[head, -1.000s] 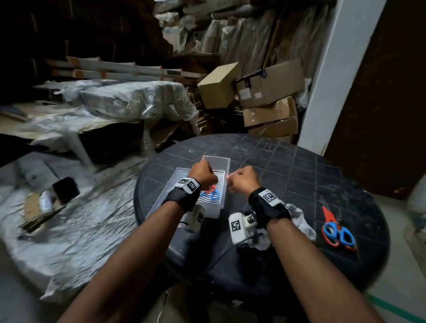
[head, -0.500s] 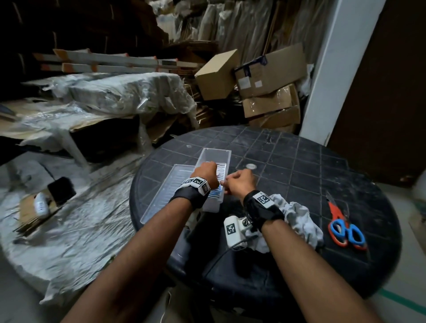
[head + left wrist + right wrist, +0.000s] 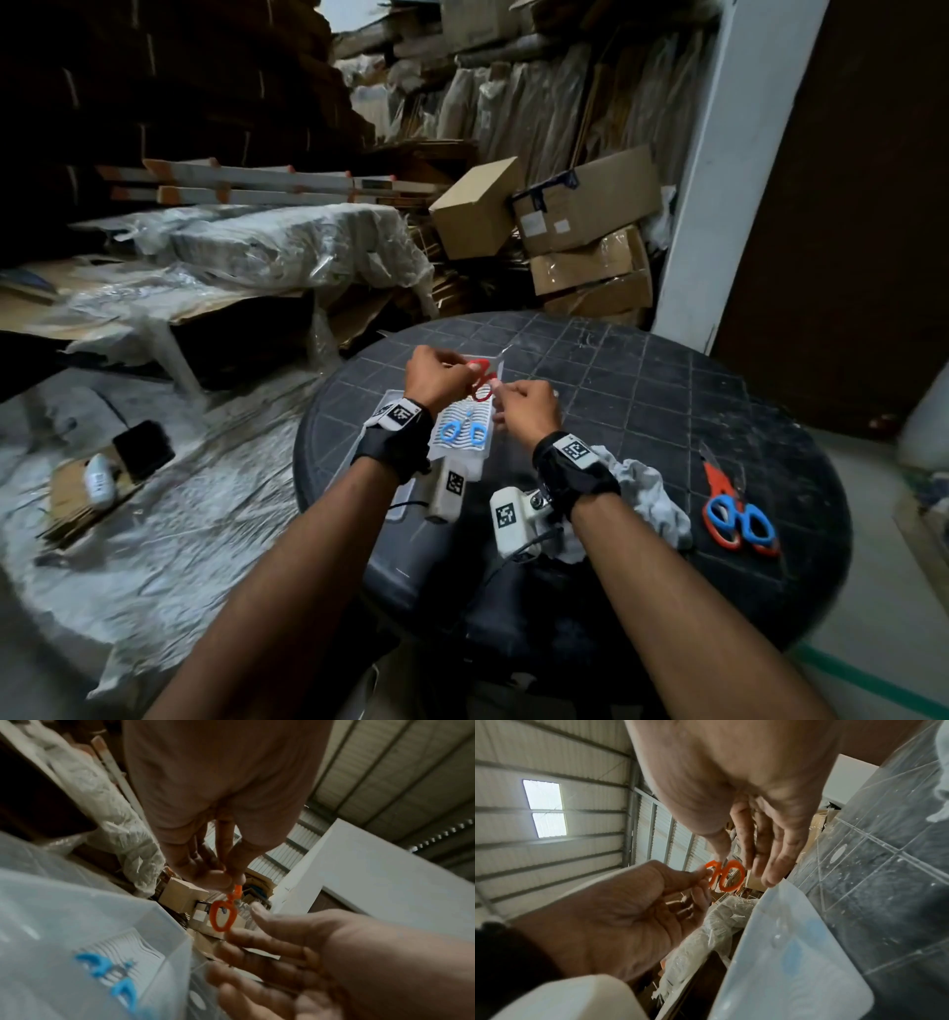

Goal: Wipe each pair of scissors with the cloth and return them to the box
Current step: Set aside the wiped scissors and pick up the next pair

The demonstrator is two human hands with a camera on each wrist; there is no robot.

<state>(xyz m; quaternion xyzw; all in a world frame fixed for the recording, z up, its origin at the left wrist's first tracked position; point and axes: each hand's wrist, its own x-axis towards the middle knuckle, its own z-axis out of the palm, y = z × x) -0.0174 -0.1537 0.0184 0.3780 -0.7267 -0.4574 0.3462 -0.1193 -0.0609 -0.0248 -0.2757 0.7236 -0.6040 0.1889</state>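
Scissors w/ orange loop handles [image 3: 480, 379] are up in the air just above the clear plastic box [image 3: 462, 437], pinched by the left hand [image 3: 436, 377] at a handle; thumb and fingertips nip the orange plastic, clear in both wrist views. Right hand [image 3: 526, 411] sits just beside the loop, fingers fairly straight and loose, holding nothing; whether a fingertip touches the loop I can't tell. A second pair w/ blue handles [image 3: 463, 430] lies inside the box on its ribbed white liner. A third pair, orange-and-blue handled [image 3: 739, 519], lies on the dark gridded round worktop [image 3: 642, 390], well apart to the right. The crumpled white cloth [image 3: 647, 493] lies on the worktop by the right wrist, in neither hand.

My read: this is the take-out step, the orange pair looks freshly picked from the box, not yet wiped. Next move prob. calls for the right hand to go back for the cloth while the left keeps the pair steady, blades pointed away from the fingers, then a pass along the blades. Grip is only a small pinch, so a firmer hold would help before rubbing.
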